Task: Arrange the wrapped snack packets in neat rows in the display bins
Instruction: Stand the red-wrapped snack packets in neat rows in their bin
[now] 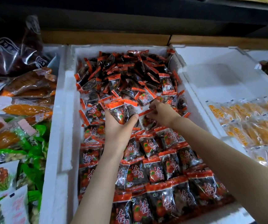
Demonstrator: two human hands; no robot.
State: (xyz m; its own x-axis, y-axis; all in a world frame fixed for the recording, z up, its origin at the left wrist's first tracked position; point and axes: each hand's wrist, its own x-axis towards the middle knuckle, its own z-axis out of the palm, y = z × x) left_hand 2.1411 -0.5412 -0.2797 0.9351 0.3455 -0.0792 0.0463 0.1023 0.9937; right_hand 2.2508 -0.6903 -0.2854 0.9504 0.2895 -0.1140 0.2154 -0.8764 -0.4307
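Red-and-black snack packets (160, 168) fill the middle foam bin (65, 113): tidy overlapping rows in the lower half of the frame, a loose heap (126, 70) at upper centre. My left hand (119, 128) grips a small stack of packets (122, 109) upright, fingers curled round it, centre frame just above the last row. My right hand (160, 113), just right of it, pinches one packet (149, 122) by its orange seal strip (146, 112); that packet lies on the pile. Handling, my guess: light, crinkly slick film over a soft lumpy filling, so they slide over each other and a stack fans out if held loose. Doesn't look fragile. Best hold is the flat crimped end for singles, across both long edges for a stack. Next row looks due where my hands are, between rows and heap. Outward: right of frame, a second foam bin (219, 73), bare at the back, with yellow packets (249, 126) in rows at the front. Left of frame, orange vacuum packs (21, 109), green packets (33, 152), dark clear bags (16, 50) at upper left. Wooden ledge (113, 38) runs along the top behind the bins
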